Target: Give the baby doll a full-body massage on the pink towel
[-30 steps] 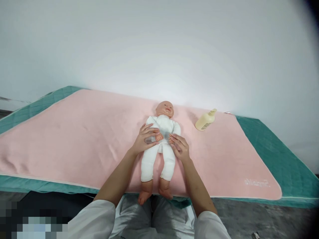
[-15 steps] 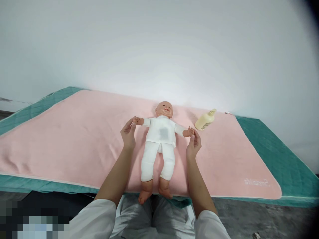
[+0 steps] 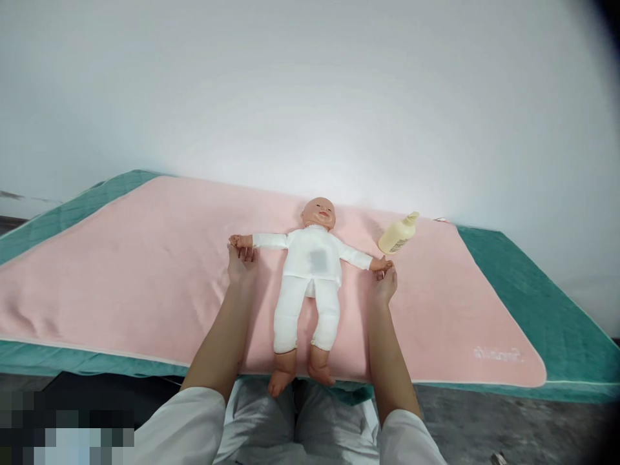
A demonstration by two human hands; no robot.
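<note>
Pink mat [image 3: 159, 271] is spread across a green padded surface [image 3: 527, 284], and on it a white-clad doll [image 3: 312, 255] is laid face up, bare feet reaching the near edge. Pale lettering [image 3: 498, 354] is seen far to the doll's right in view. Up at the arms now, and both are stretched wide! To the doll's left in view, one small hand is held by the left hand [image 3: 242, 261], fingers curled in. Opposite, the other is held in the bent fingers of the right hand [image 3: 386, 283]. Beyond that, a yellow pump bottle [image 3: 398, 237] is set; behind the doll, a pale wall [image 3: 310, 97] is seen.
</note>
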